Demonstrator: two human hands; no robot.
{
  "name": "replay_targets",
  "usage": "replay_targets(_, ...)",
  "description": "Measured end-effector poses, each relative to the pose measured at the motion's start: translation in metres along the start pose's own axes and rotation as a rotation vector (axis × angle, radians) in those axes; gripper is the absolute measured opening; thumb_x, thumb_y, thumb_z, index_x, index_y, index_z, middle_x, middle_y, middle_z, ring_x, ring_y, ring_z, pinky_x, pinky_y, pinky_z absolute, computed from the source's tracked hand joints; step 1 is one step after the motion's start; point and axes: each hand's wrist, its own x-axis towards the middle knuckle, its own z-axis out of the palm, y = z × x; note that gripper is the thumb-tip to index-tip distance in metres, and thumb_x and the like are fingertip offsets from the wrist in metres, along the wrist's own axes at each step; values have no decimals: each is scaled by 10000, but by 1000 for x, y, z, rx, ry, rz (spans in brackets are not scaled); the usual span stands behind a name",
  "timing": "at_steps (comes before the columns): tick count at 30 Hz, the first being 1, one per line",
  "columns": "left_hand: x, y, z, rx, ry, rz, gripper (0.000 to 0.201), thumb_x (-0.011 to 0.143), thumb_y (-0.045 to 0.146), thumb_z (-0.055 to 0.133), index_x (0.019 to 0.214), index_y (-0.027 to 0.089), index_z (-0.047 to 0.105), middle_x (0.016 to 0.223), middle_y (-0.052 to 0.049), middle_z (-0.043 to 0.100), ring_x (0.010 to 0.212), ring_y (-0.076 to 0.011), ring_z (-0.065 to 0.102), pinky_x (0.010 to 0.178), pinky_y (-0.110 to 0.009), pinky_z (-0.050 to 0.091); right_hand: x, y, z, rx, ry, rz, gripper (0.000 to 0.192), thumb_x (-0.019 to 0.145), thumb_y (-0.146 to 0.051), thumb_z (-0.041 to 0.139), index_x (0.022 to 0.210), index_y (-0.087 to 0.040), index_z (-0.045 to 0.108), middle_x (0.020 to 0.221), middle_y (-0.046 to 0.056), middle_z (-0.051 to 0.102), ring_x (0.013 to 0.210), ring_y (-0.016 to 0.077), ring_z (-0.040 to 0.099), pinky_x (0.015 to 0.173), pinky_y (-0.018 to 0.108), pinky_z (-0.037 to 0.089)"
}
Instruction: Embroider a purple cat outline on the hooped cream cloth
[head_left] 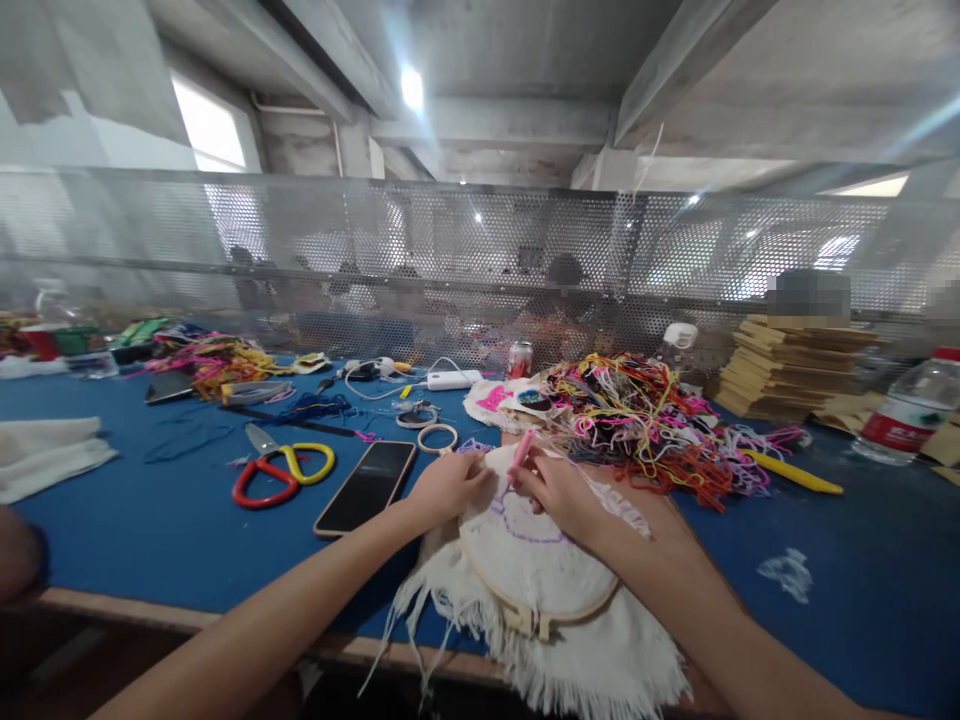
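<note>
A wooden embroidery hoop (487, 585) holds stretched white cloth (517, 580) with a frayed fringe hanging over the table's front edge. Purple yarn stitches (534, 538) form a curved outline on the cloth. My left hand (454, 487) is closed on the hoop's far left edge, its fingertips partly hidden. In my right hand (551, 490) is a pink punch needle (523, 452), pinched and held upright over the cloth; its tip is hidden by the fingers. A phone (367, 488) lies left of the hoop, with red and yellow scissors (274, 470) beyond it.
A tangled yarn heap (630, 410) lies behind my right hand. Farther right are a yellow tool (795, 472), stacked brown paper (772, 370) and a bottle (911, 410). A small wooden ring (437, 438) and a can (519, 360) stand before the perforated metal screen (450, 240).
</note>
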Motion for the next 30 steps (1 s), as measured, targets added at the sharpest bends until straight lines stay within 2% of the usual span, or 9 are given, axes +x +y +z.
replay_targets(5,-2,5,-6,-75,32,9,288,835,386,410,744,170,576,609,-10,549,581,-146,484,535,-237,264,0,-8,-4,-126,-19,-48,217,883,-360,440,831,-184,556,677,16,612,563,142,557,559,242,364)
replay_targets(8,-1,5,-7,-194,80,48,278,830,355,407,769,161,597,649,-10,569,605,-141,486,552,-231,295,-1,-12,-7,-174,9,-61,233,891,-359,424,844,-184,571,694,35,609,652,173,567,612,260,367)
replay_targets(12,0,3,-5,-327,87,74,283,824,327,399,847,151,620,694,-7,596,622,-135,499,560,-224,321,-2,-12,-8,-174,51,-68,242,896,-357,409,872,-188,579,681,37,594,681,185,565,639,270,373)
replay_targets(17,2,-2,-1,-262,79,61,267,803,323,418,840,156,623,735,-18,602,665,-148,507,614,-241,349,-4,-7,-5,-115,83,-31,260,914,-362,355,930,-193,552,612,15,575,615,180,565,607,274,379)
replay_targets(22,4,-6,4,-180,82,24,223,778,308,441,755,159,606,765,-39,591,695,-164,511,614,-253,344,-5,-5,-4,-79,95,11,302,926,-391,305,930,-185,525,527,-15,537,512,159,545,559,264,375)
replay_targets(30,1,-2,-1,-86,17,52,211,766,285,452,594,170,495,578,7,487,576,-132,448,535,-240,259,-6,-5,-2,33,93,25,318,920,-423,306,872,-195,522,506,-30,519,434,134,520,509,251,391)
